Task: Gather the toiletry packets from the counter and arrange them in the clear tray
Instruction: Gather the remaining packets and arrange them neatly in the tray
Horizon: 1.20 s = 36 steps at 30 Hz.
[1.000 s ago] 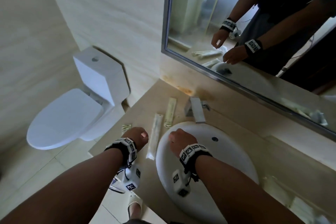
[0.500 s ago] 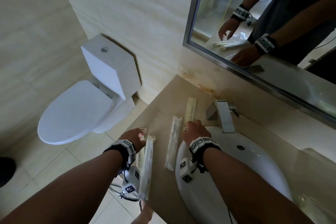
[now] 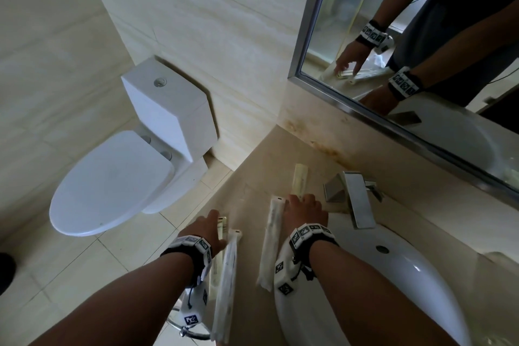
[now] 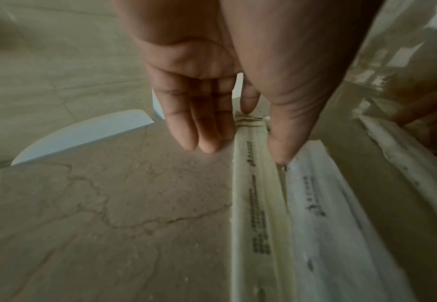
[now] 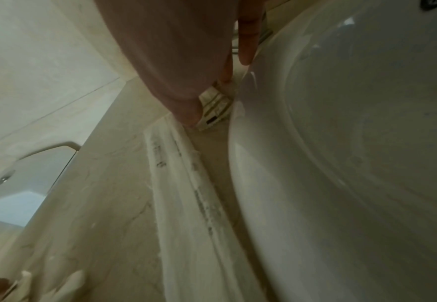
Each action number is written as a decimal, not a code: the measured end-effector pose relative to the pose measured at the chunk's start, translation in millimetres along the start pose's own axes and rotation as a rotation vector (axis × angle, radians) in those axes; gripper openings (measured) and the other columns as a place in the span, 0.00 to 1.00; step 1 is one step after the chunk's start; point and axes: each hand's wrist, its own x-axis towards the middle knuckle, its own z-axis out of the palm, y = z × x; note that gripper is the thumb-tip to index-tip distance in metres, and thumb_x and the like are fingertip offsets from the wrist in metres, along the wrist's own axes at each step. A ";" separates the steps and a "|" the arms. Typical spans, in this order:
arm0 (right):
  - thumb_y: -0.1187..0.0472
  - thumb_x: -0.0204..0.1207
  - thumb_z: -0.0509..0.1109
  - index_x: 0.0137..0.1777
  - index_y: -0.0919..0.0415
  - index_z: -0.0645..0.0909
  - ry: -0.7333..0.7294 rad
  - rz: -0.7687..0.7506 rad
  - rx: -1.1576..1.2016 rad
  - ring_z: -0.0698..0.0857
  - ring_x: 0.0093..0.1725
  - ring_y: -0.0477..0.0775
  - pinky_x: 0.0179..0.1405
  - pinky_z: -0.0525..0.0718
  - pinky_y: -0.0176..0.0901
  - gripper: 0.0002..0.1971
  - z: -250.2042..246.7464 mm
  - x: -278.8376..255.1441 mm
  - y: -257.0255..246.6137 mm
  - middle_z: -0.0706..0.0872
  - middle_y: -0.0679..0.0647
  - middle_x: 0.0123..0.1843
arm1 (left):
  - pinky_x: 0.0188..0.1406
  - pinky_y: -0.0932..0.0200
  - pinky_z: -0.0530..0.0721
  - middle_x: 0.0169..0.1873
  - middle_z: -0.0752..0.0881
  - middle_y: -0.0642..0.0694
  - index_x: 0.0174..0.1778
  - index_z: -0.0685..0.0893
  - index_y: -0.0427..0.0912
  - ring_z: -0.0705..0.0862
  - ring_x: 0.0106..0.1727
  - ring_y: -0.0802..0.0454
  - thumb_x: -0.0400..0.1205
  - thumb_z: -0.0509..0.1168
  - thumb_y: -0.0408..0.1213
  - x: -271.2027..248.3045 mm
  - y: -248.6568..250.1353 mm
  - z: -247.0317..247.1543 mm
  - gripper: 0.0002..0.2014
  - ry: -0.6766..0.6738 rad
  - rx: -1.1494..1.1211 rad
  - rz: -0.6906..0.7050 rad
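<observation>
Several long toiletry packets lie on the beige counter left of the basin. My left hand is over a cream packet at the counter's left edge. Its thumb and straight fingers touch the packet's two sides. A white packet lies just right of it and overhangs the front edge. My right hand pinches the near end of another cream packet beside the tap, thumb on its tip. A second white packet lies along that wrist, against the basin.
The white basin fills the lower right, with a chrome tap behind it. A mirror hangs above the counter. A toilet stands left of and below the counter. A glassy rim shows at the far right.
My right hand has moved from the basin rim forward to the cream packet by the tap. My left hand has settled on the packets at the left edge. The view has swung left.
</observation>
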 end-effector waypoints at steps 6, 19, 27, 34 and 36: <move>0.52 0.83 0.57 0.67 0.53 0.70 0.032 0.040 0.077 0.79 0.64 0.66 0.65 0.77 0.60 0.15 -6.1 2.6 4.2 0.73 0.62 0.67 | 0.45 0.54 0.82 0.54 0.85 0.44 0.73 0.60 0.53 0.86 0.51 0.43 0.74 0.69 0.54 4.8 4.7 3.2 0.35 0.028 -0.028 0.002; 0.48 0.78 0.60 0.52 0.52 0.78 0.008 0.103 0.281 0.86 0.52 0.62 0.47 0.83 0.49 0.11 -10.4 8.2 5.6 0.85 0.56 0.55 | 0.48 0.54 0.77 0.54 0.86 0.41 0.57 0.80 0.41 0.84 0.53 0.41 0.86 0.54 0.55 7.5 19.0 -2.0 0.20 0.001 -0.110 0.007; 0.46 0.81 0.56 0.40 0.55 0.76 0.077 -0.032 0.441 0.80 0.39 0.58 0.37 0.75 0.46 0.16 -32.5 -29.9 4.5 0.82 0.55 0.40 | 0.56 0.55 0.78 0.60 0.86 0.43 0.66 0.81 0.43 0.83 0.61 0.43 0.80 0.66 0.51 -1.1 36.2 -50.1 0.22 0.054 -0.232 0.037; 0.52 0.81 0.64 0.35 0.57 0.73 0.050 -0.188 0.725 0.76 0.35 0.56 0.35 0.70 0.47 0.15 -39.5 -71.7 15.9 0.77 0.52 0.32 | 0.41 0.43 0.92 0.41 0.91 0.45 0.47 0.89 0.42 0.91 0.38 0.43 0.74 0.72 0.54 -12.5 66.1 -78.7 0.17 0.070 -0.540 0.134; 0.53 0.81 0.65 0.35 0.56 0.73 0.059 -0.200 0.768 0.76 0.35 0.54 0.35 0.70 0.46 0.14 -45.4 -83.7 22.4 0.78 0.51 0.32 | 0.39 0.41 0.92 0.40 0.92 0.41 0.46 0.89 0.40 0.92 0.38 0.42 0.74 0.73 0.50 -20.7 79.8 -83.5 0.16 0.065 -0.640 0.167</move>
